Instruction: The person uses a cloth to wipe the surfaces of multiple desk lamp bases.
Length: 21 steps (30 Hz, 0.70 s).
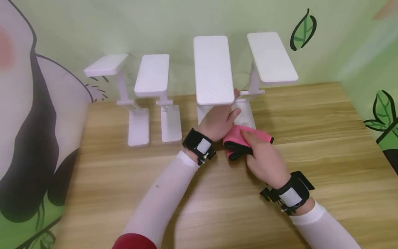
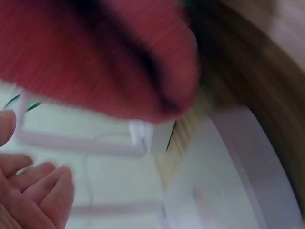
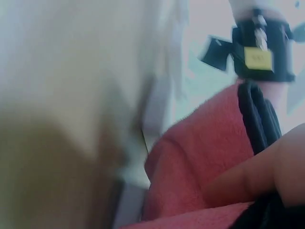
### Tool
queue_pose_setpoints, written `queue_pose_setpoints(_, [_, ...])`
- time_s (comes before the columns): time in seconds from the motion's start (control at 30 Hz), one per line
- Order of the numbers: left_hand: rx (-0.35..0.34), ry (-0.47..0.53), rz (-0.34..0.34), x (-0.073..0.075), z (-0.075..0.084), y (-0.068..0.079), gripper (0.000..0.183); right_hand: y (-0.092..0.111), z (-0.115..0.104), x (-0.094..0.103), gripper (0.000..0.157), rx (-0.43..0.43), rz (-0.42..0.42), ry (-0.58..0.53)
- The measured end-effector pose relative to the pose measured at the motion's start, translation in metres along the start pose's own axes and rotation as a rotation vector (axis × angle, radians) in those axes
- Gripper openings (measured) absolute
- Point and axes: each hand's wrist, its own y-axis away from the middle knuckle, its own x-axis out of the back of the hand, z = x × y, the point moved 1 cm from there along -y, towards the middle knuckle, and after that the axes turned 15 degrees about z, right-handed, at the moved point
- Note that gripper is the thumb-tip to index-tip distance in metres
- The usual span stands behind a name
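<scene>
My right hand grips a folded pink cloth with black edging. The cloth is at the front end of the rightmost white desk lamp's base; that lamp's flat head tilts above. My left hand reaches in beneath the head of the third lamp, which partly covers its fingers and that lamp's stem. In the left wrist view, the left hand's fingers are loosely bent with nothing between them. Pink cloth folds fill much of the right wrist view.
Two more white desk lamps stand to the left, one with its head turned sideways, the other with its head facing up. All stand on a wood-grain table against a painted wall. Both wrists wear black straps.
</scene>
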Motion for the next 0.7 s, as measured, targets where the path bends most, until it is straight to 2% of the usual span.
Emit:
queue_pose_setpoints(0.1, [-0.038,0.019,0.002,0.017,-0.007,0.019,0.044,0.020,-0.016,-0.009,0.059,0.027,-0.016,0.053])
queue_pose_setpoints(0.2, [-0.029,-0.006,0.015,0.034,-0.015,0.031,0.031,0.037,-0.032,-0.019,0.059,0.085,-0.040,0.096])
queue_pose_setpoints(0.3, [-0.007,-0.084,0.040,0.044,-0.024,0.035,0.038,0.051,-0.045,-0.028,0.063,0.154,-0.091,0.136])
queue_pose_setpoints(0.4, [0.039,-0.169,0.069,0.050,-0.033,0.038,0.043,0.064,-0.054,-0.036,0.067,0.249,-0.186,0.171])
queue_pose_setpoints(0.57, [0.090,-0.271,0.100,0.054,-0.042,0.040,0.036,0.083,-0.060,-0.046,0.073,0.407,-0.382,0.201])
queue_pose_setpoints(0.7, [0.100,-0.364,0.105,0.054,-0.044,0.040,0.032,0.083,-0.055,-0.042,0.077,0.476,-0.479,0.116])
